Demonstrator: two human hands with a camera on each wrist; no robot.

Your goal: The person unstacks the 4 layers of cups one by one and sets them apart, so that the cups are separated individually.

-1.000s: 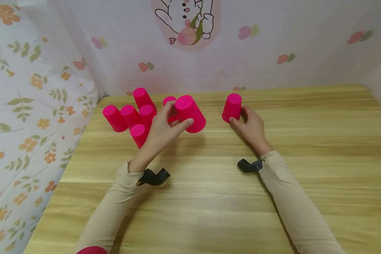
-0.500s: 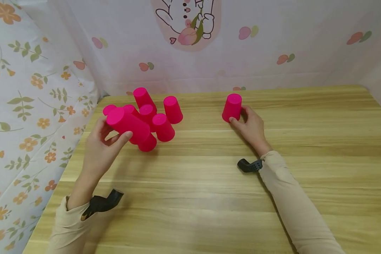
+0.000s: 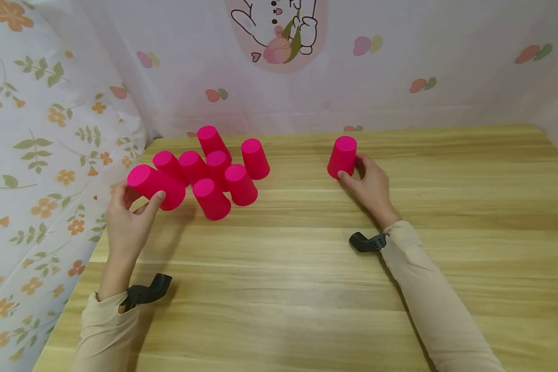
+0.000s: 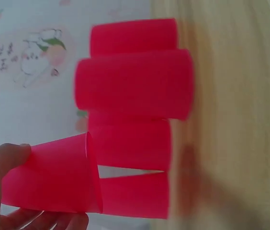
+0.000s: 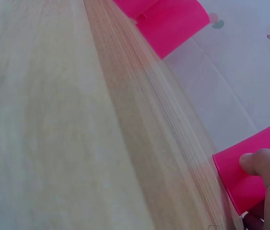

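My left hand (image 3: 131, 222) grips a pink cup (image 3: 158, 187) upside down at the left end of a cluster of cups. In the left wrist view this cup (image 4: 53, 175) is tilted, its rim apart from the wood, with thumb and fingers on opposite sides. Several like cups stand inverted beside it, among them a front cup (image 3: 212, 200) and a back right cup (image 3: 256, 160). Off to the right, my right hand (image 3: 372, 188) holds another inverted pink cup (image 3: 342, 157) near its rim, the thumb on its front; that cup stands on the table.
The wooden table (image 3: 279, 289) runs back to a patterned white cloth (image 3: 307, 98). A floral cloth (image 3: 42, 170) hangs along the left edge. Each wrist bears a black mount, the left one (image 3: 146, 293) and the right one (image 3: 367, 242).
With its cup, my left hand has swung from the middle of the table leftward past the cluster, then lower. A cup now stands at the cluster's right front. The right hand stays put.
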